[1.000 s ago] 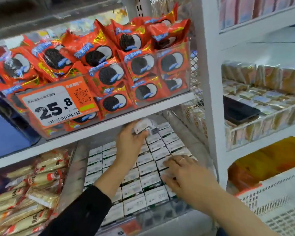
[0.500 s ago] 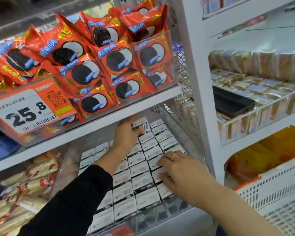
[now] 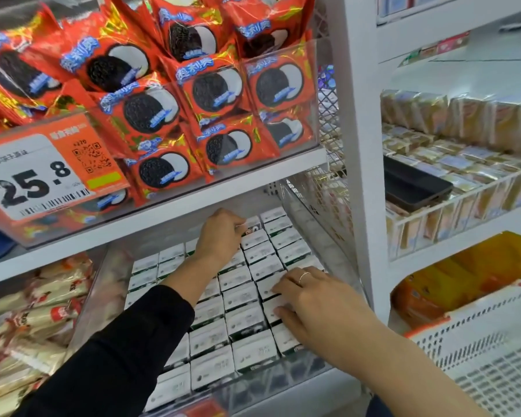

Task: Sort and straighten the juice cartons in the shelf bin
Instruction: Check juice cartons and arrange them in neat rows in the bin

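Two hands at work in clear shelf bin (image 3: 319, 224). Left hand (image 3: 220, 236), fingers curled round rear juice carton (image 3: 252, 225); right hand (image 3: 310, 308), fingers flat, slightly spread on front cartons (image 3: 247, 323). Risk: forcing the rear carton down may tilt tightly packed neighbours.

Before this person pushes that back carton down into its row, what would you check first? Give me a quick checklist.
1. Left hand has a firm hold on the raised carton: ok, its fingers curl around it at the back of the bin.
2. A free slot lies under that carton: cannot tell, the hand hides it.
3. Right hand steadies the front rows: ok, its fingers lie flat on the carton tops near the bin's right wall.
4. Other juice cartons stand in straight rows: ok where visible; the sleeve covers some.
5. Headroom under the upper shelf: cannot tell, it looks tight.
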Tool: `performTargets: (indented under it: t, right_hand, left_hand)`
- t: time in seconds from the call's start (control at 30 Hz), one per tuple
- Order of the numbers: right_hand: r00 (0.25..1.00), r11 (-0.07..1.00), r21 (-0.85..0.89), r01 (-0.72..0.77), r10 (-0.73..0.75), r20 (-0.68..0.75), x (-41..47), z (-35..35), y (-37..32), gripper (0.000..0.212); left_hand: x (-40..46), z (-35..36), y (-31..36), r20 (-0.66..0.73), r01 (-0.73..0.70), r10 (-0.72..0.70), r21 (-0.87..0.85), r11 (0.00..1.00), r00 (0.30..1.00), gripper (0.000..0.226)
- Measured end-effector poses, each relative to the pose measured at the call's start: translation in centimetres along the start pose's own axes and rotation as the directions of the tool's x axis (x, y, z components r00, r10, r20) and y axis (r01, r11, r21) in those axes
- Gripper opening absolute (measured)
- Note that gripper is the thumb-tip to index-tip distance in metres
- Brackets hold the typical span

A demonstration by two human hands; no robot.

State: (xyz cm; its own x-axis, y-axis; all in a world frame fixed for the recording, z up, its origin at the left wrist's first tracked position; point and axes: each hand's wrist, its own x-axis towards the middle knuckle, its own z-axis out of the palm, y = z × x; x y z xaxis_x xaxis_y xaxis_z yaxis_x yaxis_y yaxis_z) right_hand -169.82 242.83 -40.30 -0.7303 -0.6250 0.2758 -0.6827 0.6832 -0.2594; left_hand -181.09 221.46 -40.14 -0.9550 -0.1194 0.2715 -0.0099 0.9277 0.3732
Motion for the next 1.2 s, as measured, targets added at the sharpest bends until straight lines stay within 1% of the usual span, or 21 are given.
performTargets:
  t: [0.13,0.17,0.2,0.23,0.3,0.37,0.43,0.5,0.57,0.6,0.67,0.87,0.93,1.1,1.2]
  right_hand:
    - [0.999,0.999,0.013,0.030,-0.029,-0.042,-0.2,-0.8,-0.2,0.033]
    - [0.995,0.999,0.007,0.054,-0.053,-0.081,-0.2,-1.3,-0.3,0.029]
    - [0.987,0.998,0.010,0.057,-0.055,-0.153,-0.2,-1.8,-0.3,0.024]
    - [0.967,0.999,0.038,0.036,-0.025,-0.252,-0.3,-2.3,-0.2,0.019]
    - [0.897,0.994,0.101,-0.038,0.078,-0.436,-0.5,-3.2,0.6,0.014]
    - [0.830,0.971,0.182,-0.157,0.229,-0.509,-0.7,-4.0,1.5,0.015]
    - [0.800,0.908,0.325,-0.264,0.394,-0.453,-0.6,-4.0,2.6,0.021]
    - [0.806,0.841,0.438,-0.318,0.483,-0.343,-0.4,-3.8,3.1,0.027]
    - [0.833,0.853,0.387,-0.350,0.472,-0.287,-0.2,-3.5,3.2,0.031]
    - [0.844,0.868,0.347,-0.355,0.457,-0.281,-0.1,-3.3,3.2,0.033]
    - [0.844,0.881,0.300,-0.366,0.450,-0.292,0.1,-3.2,3.2,0.037]
    - [0.845,0.894,0.256,-0.367,0.436,-0.309,0.5,-3.2,3.1,0.037]
    - [0.844,0.899,0.241,-0.366,0.429,-0.321,0.6,-3.2,2.9,0.038]
    - [0.848,0.910,0.198,-0.365,0.413,-0.333,0.7,-3.2,2.9,0.039]
    - [0.854,0.916,0.165,-0.366,0.401,-0.330,0.6,-3.2,2.8,0.038]
  left_hand:
    - [-0.1,-0.2,0.4,0.029,-0.012,0.012,0.030,0.999,1.000,0.023]
    - [0.0,-0.2,0.8,0.029,-0.016,0.015,0.021,1.000,0.999,0.022]
    - [0.1,-0.2,1.3,0.031,-0.017,0.017,0.001,1.000,0.999,0.021]
    - [0.1,-0.2,1.7,0.033,-0.022,0.023,-0.026,0.999,0.999,0.020]
    - [0.3,-0.1,2.8,0.055,-0.040,0.043,-0.057,0.998,0.998,0.020]
    - [0.7,0.2,3.8,0.094,-0.059,0.062,-0.035,0.998,0.994,0.026]
    - [1.3,0.5,4.4,0.115,-0.067,0.068,-0.012,0.998,0.991,0.031]
    - [1.9,0.7,4.5,0.128,-0.077,0.074,0.024,0.997,0.989,0.031]
    - [2.5,0.9,4.5,0.144,-0.093,0.084,0.058,0.994,0.986,0.030]
    - [2.7,1.0,4.7,0.155,-0.105,0.091,0.084,0.991,0.984,0.030]
    - [3.3,0.8,5.0,0.182,-0.128,0.101,0.142,0.982,0.978,0.032]
    - [4.7,0.2,5.2,0.305,-0.157,0.075,0.254,0.954,0.949,0.035]
    - [4.7,0.4,5.3,0.293,-0.156,0.075,0.264,0.952,0.953,0.032]
    - [4.0,1.3,5.4,0.241,-0.093,0.041,0.207,0.974,0.970,0.028]
    - [3.2,1.9,5.3,0.179,-0.077,0.048,0.159,0.984,0.983,0.025]
